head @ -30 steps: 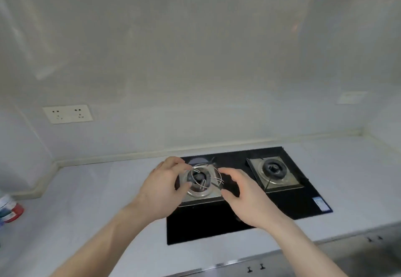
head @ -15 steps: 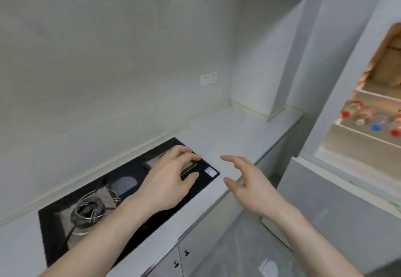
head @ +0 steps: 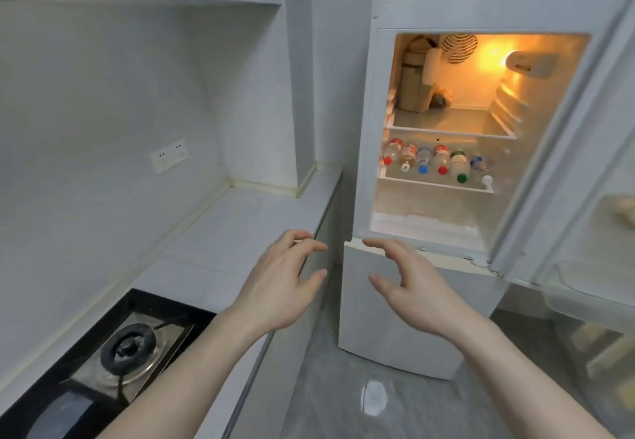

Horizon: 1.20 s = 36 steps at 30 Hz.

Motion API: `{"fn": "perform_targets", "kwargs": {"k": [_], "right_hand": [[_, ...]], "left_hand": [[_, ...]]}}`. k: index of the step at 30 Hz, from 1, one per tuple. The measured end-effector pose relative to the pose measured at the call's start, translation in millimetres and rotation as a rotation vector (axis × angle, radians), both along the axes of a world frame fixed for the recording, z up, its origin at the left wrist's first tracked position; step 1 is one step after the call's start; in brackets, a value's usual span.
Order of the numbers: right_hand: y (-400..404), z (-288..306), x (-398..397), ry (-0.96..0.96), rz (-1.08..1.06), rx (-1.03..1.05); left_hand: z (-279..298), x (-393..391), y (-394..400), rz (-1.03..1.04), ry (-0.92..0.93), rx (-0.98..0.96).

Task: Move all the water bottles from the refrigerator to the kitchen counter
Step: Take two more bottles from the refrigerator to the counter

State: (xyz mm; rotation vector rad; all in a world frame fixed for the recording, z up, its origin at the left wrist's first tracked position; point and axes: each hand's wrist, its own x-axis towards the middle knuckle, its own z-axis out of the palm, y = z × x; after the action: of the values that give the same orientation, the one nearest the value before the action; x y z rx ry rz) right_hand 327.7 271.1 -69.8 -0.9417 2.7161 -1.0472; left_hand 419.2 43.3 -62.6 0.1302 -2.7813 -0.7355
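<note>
The white refrigerator [head: 405, 304] stands open ahead on the right, lit orange inside. Several water bottles [head: 441, 161] lie side by side on its middle shelf, caps of red, blue, green and white facing me. The white kitchen counter [head: 240, 232] runs along the left wall up to the fridge. My left hand [head: 281, 284] and my right hand [head: 409, 284] hover in front of me with fingers loosely spread, holding nothing, well short of the bottles.
A black gas hob [head: 113, 356] sits in the counter at lower left. The fridge door [head: 591, 198] swings open on the right with items in its racks. Boxes and jars [head: 417, 77] fill the top shelf. A wall socket [head: 170, 155] is above the counter. Grey floor lies below.
The view has swung right from the hob to the open refrigerator. Both hands left the burner and now float empty in front of the fridge.
</note>
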Motion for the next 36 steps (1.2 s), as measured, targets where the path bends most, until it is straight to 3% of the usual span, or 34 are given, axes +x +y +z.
{"fn": "perform_targets", "kwargs": {"k": [14,24,36], "right_hand": [[-7.6,21.1,-138.0,0.033,-0.202,0.036],[34.7,16.1,-198.0,0.057,-0.384,-0.02],[58.2,-2.7,-314.3,0.025,-0.374,-0.01]], "left_hand": [[0.9,-172.4,-51.1,-0.137,0.035,0.022],[1.3,-291.0,-3.8,-0.346,-0.015,-0.021],[-18.5,-406.8,23.9,-0.344,-0.044,-0.052]]}}
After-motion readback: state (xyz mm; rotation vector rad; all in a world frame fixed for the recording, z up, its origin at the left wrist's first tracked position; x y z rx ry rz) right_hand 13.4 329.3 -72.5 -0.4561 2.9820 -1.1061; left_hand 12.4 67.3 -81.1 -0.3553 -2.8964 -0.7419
